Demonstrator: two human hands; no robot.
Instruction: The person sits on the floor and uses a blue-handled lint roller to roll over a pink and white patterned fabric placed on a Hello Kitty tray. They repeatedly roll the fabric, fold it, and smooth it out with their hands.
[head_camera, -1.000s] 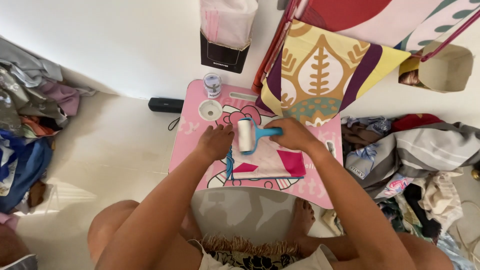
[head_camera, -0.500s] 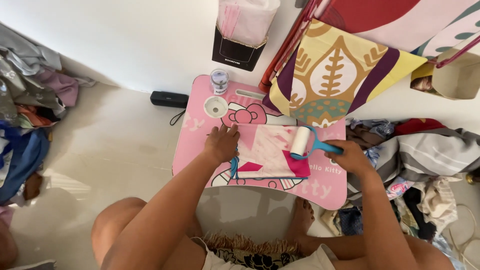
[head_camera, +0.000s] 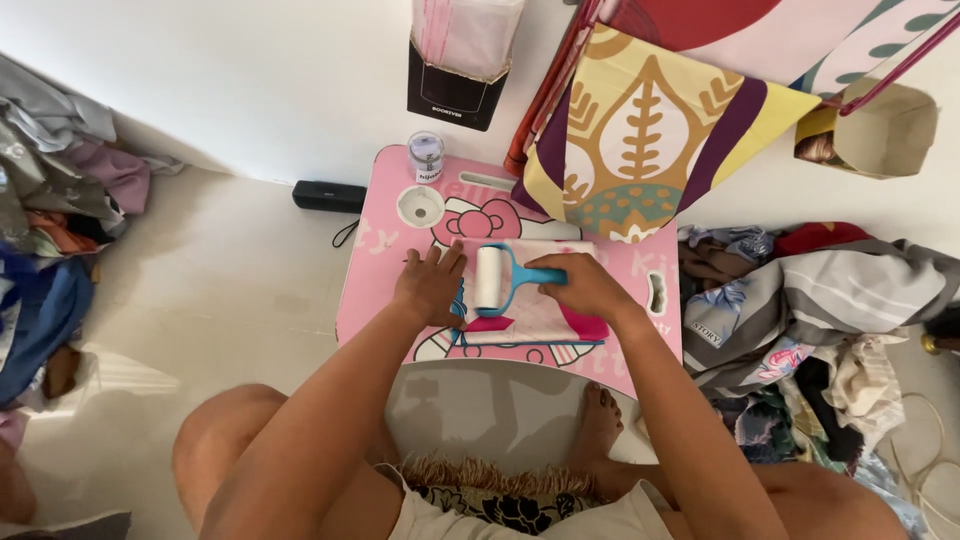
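Two hands engaged | right hand (head_camera: 585, 285) closed on light, rigid lint roller (head_camera: 492, 279) by blue handle | left hand (head_camera: 430, 285) spread flat, pinning soft cloth (head_camera: 525, 318)

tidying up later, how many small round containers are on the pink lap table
2: a lidded jar at the far left corner of the pink lap table, and a white round cup just nearer. None looks hidden.

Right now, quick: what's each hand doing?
Left hand: open, fingers pressed flat on the folded cloth.
Right hand: closed around the blue handle of the lint roller.
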